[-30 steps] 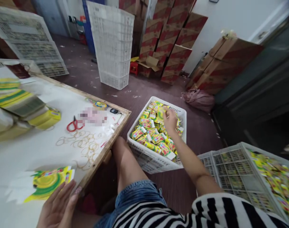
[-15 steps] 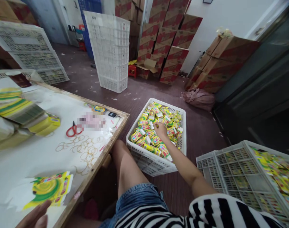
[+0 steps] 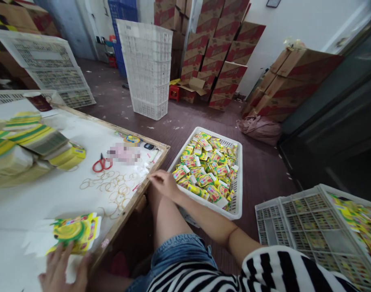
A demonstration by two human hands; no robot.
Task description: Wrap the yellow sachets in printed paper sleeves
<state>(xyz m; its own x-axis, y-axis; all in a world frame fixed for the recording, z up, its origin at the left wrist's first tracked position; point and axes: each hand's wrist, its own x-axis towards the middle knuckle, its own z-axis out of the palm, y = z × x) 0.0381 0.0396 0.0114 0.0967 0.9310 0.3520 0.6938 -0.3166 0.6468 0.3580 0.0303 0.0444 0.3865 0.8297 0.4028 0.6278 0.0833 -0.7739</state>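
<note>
My left hand [image 3: 65, 265] rests with its fingers spread on the near edge of flat yellow-and-green printed cartons [image 3: 70, 232] at the front of the table. White flaps stick out at the cartons' left side. My right hand [image 3: 165, 184] is over my leg, between the table's wooden edge and the white basket [image 3: 240, 178]. Its fingers are loosely curled together, and nothing shows in them. Folded yellow packets [image 3: 207, 178] fill the basket. Loose rubber bands [image 3: 117, 188] lie scattered on the white tabletop [image 3: 112, 235], between the cartons and red-handled scissors [image 3: 102, 163].
Bundled yellow cartons [image 3: 41, 144] and a dark red cup [image 3: 37, 101] occupy the table's left side. White crates [image 3: 310, 219] with more packets stand at my right. A tall crate stack [image 3: 149, 69] and cardboard boxes [image 3: 216, 56] rise behind.
My right hand has left the packets in the basket and moved left to the table's edge. My left hand has moved forward onto the flat cartons. The view has shifted slightly.
</note>
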